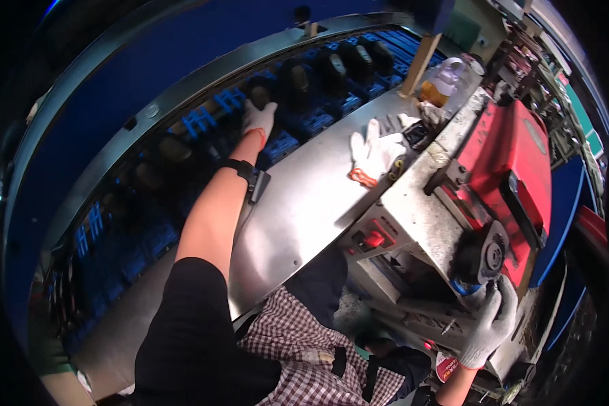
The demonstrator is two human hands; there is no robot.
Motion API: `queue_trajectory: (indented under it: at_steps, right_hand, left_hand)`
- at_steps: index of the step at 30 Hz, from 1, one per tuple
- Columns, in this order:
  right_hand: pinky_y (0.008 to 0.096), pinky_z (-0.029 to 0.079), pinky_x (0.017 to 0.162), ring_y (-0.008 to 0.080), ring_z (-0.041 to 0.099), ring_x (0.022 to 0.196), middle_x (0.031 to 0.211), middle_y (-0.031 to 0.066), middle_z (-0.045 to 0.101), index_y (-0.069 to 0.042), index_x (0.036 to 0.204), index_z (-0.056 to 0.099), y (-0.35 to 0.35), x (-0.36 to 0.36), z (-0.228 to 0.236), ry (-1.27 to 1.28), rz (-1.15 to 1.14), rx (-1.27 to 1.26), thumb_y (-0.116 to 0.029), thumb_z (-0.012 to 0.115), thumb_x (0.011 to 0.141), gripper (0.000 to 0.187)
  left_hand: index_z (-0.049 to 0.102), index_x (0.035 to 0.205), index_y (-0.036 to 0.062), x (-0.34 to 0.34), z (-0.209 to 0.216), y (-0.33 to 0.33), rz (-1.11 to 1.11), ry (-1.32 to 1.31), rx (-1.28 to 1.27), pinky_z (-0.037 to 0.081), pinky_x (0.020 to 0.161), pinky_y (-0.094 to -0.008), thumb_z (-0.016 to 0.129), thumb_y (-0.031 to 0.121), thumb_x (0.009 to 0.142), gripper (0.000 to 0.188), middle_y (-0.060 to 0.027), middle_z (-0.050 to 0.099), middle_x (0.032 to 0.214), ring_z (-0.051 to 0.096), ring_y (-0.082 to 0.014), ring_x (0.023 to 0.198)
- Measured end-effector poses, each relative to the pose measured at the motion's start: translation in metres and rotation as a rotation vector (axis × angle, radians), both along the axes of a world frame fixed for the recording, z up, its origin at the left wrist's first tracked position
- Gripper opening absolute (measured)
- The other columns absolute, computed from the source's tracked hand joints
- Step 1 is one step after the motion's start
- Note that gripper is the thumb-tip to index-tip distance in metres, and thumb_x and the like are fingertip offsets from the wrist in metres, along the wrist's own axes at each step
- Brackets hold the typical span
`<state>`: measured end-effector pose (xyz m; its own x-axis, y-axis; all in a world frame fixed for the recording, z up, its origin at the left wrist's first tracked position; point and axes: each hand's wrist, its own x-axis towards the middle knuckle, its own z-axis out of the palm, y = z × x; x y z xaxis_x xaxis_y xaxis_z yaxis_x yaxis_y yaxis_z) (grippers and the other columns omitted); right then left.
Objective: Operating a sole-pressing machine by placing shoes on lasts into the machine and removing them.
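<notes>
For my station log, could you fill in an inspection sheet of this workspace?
Surface: grey metal ledge, brightly lit, beside a blue conveyor.
Job's things: dark shoe-shaped piece on the conveyor; dark sole-shaped piece by the red machine.
Clutter: white glove with orange cuff and clear plastic container with amber contents.
Grip: gloved left hand at the shoe-shaped piece; gloved right hand at the sole-shaped piece's lower end; firmness unclear.
Cables: nothing clearly identifiable.
Surroundings: red knob on the machine's front; edges dark.
</notes>
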<state>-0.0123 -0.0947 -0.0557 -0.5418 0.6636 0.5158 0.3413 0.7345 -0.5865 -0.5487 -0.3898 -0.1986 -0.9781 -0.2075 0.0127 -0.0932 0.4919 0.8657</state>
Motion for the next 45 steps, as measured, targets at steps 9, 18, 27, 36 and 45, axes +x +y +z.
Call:
queue_trajectory:
  at_steps: [9, 18, 27, 36, 45]
  right_hand:
    - [0.0344, 0.052, 0.101, 0.0224, 0.067, 0.114, 0.124, 0.0165, 0.069, 0.009, 0.131, 0.064, 0.003, 0.004, -0.002, -0.002, -0.048, -0.063, -0.005, 0.053, 0.106, 0.031]
    - [0.0345, 0.051, 0.102, 0.0227, 0.066, 0.113, 0.125, 0.0163, 0.069, 0.009, 0.13, 0.064, 0.003, 0.008, -0.005, 0.048, -0.036, -0.112, -0.008, 0.055, 0.106, 0.031]
    - [0.0331, 0.053, 0.097, 0.0216, 0.067, 0.108, 0.118, 0.0154, 0.071, 0.01, 0.126, 0.066, 0.008, 0.013, -0.006, 0.141, -0.018, -0.115, -0.003, 0.058, 0.104, 0.027]
    - [0.0357, 0.05, 0.101, 0.0258, 0.069, 0.107, 0.115, 0.0162, 0.072, 0.005, 0.122, 0.07, 0.009, 0.009, 0.002, 0.029, 0.078, 0.083, -0.001, 0.062, 0.099, 0.025]
    - [0.0516, 0.032, 0.122, 0.0456, 0.046, 0.142, 0.15, 0.0264, 0.05, -0.005, 0.15, 0.054, -0.039, 0.034, 0.03, 0.115, 0.626, 0.086, -0.032, 0.08, 0.084, 0.076]
  left_hand:
    - [0.036, 0.155, -0.0003, 0.088, 0.03, -0.098, 0.574, 0.462, -0.243, 0.038, 0.119, -0.0468, 0.086, 0.033, 0.079, 0.096, -0.0269, 0.047, 0.153, 0.048, -0.0418, 0.141]
    - [-0.003, 0.163, -0.0031, -0.013, -0.027, -0.196, 0.624, -0.154, 0.509, 0.051, 0.097, -0.0375, 0.087, 0.021, 0.074, 0.129, -0.0143, 0.075, 0.098, 0.071, -0.0226, 0.097]
    - [0.07, 0.098, 0.0124, 0.047, -0.023, -0.179, 0.095, -0.31, 1.039, 0.056, 0.084, -0.0453, 0.071, 0.024, 0.087, 0.016, -0.0083, 0.075, 0.1, 0.072, -0.0283, 0.095]
    - [0.053, 0.145, -0.0038, 0.204, 0.064, -0.088, -0.669, -0.291, 1.527, 0.052, 0.11, -0.0501, 0.065, 0.026, 0.093, 0.061, -0.0221, 0.065, 0.137, 0.066, -0.0368, 0.124]
    - [0.041, 0.155, -0.0055, 0.352, 0.132, 0.042, -1.06, -0.698, 1.572, 0.038, 0.123, -0.0559, 0.068, 0.036, 0.091, 0.081, -0.0268, 0.048, 0.156, 0.05, -0.0425, 0.142]
